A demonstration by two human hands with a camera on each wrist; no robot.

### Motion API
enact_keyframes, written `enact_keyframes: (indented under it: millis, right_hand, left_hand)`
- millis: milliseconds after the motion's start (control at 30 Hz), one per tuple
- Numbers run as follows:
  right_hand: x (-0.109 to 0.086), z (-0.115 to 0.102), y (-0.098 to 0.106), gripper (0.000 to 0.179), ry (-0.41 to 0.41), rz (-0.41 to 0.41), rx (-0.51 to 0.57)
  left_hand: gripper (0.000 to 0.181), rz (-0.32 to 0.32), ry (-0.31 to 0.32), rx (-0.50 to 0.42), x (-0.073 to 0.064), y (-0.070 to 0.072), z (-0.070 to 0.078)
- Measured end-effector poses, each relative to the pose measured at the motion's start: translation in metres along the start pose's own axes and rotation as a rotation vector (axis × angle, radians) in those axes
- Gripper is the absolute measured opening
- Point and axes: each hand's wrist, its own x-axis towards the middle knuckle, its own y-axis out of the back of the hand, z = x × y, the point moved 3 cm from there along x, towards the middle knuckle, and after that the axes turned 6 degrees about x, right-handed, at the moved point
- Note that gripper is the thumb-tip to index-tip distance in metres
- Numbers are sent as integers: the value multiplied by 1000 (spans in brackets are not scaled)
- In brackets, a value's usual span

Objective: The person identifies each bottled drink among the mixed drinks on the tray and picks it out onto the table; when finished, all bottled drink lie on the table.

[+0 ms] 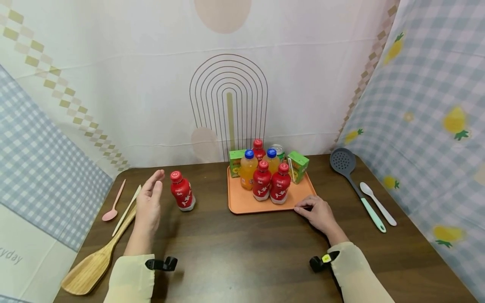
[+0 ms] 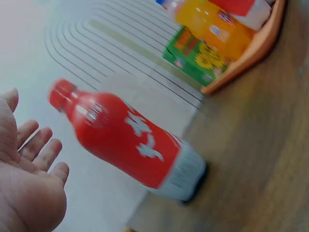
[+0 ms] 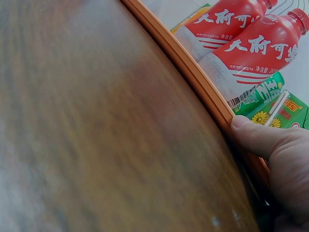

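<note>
My left hand [image 1: 149, 206] is raised just left of a red cola bottle [image 1: 183, 191], its fingers extended and apart from the bottle. In the left wrist view the red bottle stands upright on the table, with the palm and fingers beside its cap. My right hand [image 1: 317, 213] pinches the front right corner of an orange tray [image 1: 242, 207]. The right wrist view shows the thumb [image 3: 248, 133] over the tray's rim, the other fingers mostly hidden. On the tray stand several red cola bottles [image 1: 279, 185], two orange drink bottles [image 1: 248, 170], green juice boxes [image 1: 299, 166] and a can [image 1: 278, 150].
Left of the left arm lie a wooden spatula [image 1: 89, 269], a pale stick-like utensil [image 1: 126, 210] and a pink spoon [image 1: 110, 213]. A slotted skimmer [image 1: 343, 162] and a white spoon [image 1: 379, 204] lie at the right. Curtains [image 1: 159, 84] hang behind the table [image 1: 235, 256].
</note>
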Motion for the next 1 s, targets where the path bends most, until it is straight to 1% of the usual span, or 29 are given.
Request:
enact_keyframes:
  millis: [100,167,233,367,433,500,567,633,733,867,900,967,1000]
  right_hand:
    - [0,0,1,9,-4,1,0]
    - [0,0,1,8,-6,-2,-4]
    - [0,0,1,8,-7,-4,-9]
    - [0,0,1,8,-4,0,-11]
    - [0,0,0,9,-1,2,-9]
    - [-1,0,0,10,0,0,-6]
    - [0,0,0,8,-11,-2,-1]
    - [0,0,1,7,-14,-5,2]
    - [0,0,1,6,-21,-5,10]
    - [0,-2,1,7,-20,-3,16]
    - [0,-2,1,8,-20,-4,15]
    - [-1,-3,1,7,-24,-5,18]
    - [-1,-2,1,7,-27,-5,20]
  left_hand:
    - [39,49,-45,-62,-3,0,15]
    - [37,53,-77,-83,-5,-2,26]
    - [36,39,-118,-91,-7,-5,37]
    - [34,-36,-233,-91,-11,-18,57]
    - [33,-83,-296,-79,-13,-26,66]
    - [33,-132,-339,-65,-15,-36,72]
    - [34,-170,-351,-66,-16,-48,75]
    - [35,-202,-346,-52,-17,-61,76]
    - [37,-251,-330,-4,-20,-81,78]
    - [37,-325,-330,99,-26,-108,91]
    - [37,-344,-326,106,-27,-114,94]
    - [36,-372,-328,134,-26,-126,92]
    - [36,-384,-333,144,-24,-132,87]
